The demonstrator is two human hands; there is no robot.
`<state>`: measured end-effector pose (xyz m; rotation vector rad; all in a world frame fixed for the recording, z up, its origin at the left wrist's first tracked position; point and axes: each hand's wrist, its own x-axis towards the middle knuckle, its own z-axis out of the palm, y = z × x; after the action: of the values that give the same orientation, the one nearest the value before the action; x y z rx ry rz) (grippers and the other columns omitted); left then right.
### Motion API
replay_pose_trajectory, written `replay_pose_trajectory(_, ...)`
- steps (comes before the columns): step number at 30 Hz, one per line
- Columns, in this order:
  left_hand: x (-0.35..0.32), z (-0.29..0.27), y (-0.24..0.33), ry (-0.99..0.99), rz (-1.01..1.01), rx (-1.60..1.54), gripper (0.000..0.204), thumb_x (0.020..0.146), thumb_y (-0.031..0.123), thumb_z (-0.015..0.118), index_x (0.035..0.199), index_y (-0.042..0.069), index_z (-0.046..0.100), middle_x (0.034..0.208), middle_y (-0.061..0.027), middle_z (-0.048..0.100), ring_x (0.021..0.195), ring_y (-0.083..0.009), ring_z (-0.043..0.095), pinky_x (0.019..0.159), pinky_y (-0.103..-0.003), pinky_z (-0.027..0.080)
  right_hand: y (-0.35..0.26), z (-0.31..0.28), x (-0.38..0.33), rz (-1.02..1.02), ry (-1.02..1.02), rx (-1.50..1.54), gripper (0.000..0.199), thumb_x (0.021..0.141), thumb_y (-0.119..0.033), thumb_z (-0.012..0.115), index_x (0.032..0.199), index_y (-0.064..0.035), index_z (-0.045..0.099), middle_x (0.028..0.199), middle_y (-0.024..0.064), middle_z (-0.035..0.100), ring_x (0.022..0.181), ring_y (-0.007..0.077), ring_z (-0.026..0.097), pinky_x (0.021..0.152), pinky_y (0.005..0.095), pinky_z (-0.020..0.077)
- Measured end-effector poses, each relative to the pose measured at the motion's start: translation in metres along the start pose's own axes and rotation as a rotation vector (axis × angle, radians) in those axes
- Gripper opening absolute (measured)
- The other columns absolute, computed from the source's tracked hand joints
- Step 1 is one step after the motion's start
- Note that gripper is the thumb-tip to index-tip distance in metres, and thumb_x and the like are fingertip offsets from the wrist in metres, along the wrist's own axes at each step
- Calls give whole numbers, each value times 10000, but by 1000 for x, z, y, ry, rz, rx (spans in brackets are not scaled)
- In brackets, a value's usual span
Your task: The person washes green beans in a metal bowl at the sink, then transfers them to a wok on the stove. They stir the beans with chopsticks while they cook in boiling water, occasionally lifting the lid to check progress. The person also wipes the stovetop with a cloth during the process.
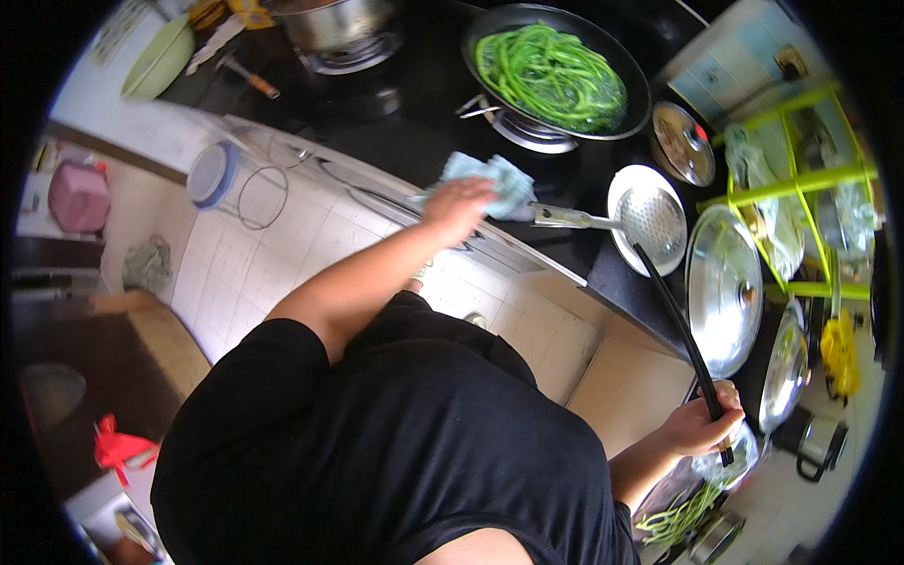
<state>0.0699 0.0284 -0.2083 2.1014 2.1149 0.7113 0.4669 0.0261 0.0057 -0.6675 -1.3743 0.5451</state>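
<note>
Two things are being handled at once: a pale blue cloth [490,181] and a long black handle [683,339]. The cloth is being pressed flat on the dark stove top, just in front of the burner, under the left hand [459,207], whose fingers are spread over it rather than clenched around it. Judging from that, a wiping step is in hand, and the next move would call for the cloth to be dragged along the counter edge without being brought against the hot pan. The black handle is being grasped firmly in the closed fist of the right hand [702,426], low at the right, and it is being held slanting up toward a white plate [629,188] on which a perforated metal skimmer [650,218] is lying; whether the handle's far end is touching the plate cannot be told. The left arm is being stretched well forward across the body, while the right forearm is being kept bent and close to the side. Beyond the cloth, a black wok [556,71] filled with green long beans [551,75] is sitting on the burner. Further right, a large steel lid [723,287] is lying beside a lime-green rack [800,179].
</note>
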Motion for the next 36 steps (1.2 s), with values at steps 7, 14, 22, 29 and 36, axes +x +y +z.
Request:
replay_pose_trajectory(7, -161, -104, -202, 436, -1283, -92, 380, 813, 180, 490, 1175, 65, 491, 1055, -218, 570, 944, -361, 560, 811, -410, 441, 28, 3, -4, 73, 116, 167, 304, 904, -246, 397, 703, -40, 496, 702, 66, 498, 691, 167, 476, 651, 299, 386)
replay_pose_trajectory(14, -96, -116, -133, 768, -892, -801, 313, 781, 246, 612, 1016, 50, 543, 781, -75, 560, 620, -129, 488, 525, -237, 398, 17, 21, 3, -182, 65, -85, 190, 897, -183, 437, 940, -8, 497, 755, 72, 501, 706, 169, 470, 695, 316, 414)
replay_pose_trajectory(22, -22, -91, -101, -130, -176, 9, 500, 753, 8, 463, 1187, 244, 534, 1383, -15, 341, 1291, -238, 270, 1039, -413, 241, -18, 133, -1, 198, 44, 432, 341, 910, -302, 386, 736, -37, 512, 717, 56, 492, 712, 182, 484, 758, 333, 404)
replay_pose_trajectory(29, -33, -154, -264, -71, -396, 221, 509, 800, 34, 406, 1280, 205, 433, 1401, -61, 305, 1299, -256, 260, 1065, -405, 176, -28, 295, -36, 111, 7, 180, 314, 911, -224, 328, 665, -48, 411, 603, 52, 374, 597, 164, 380, 577, 283, 332)
replay_pose_trajectory(36, -57, -211, -397, 40, -516, 291, 483, 800, 49, 437, 1273, 146, 437, 1401, -73, 298, 1271, -278, 287, 1034, -403, 225, -34, 404, -61, 31, -137, 118, 319, 894, -233, 360, 640, -44, 406, 584, 56, 384, 563, 164, 381, 534, 282, 332)
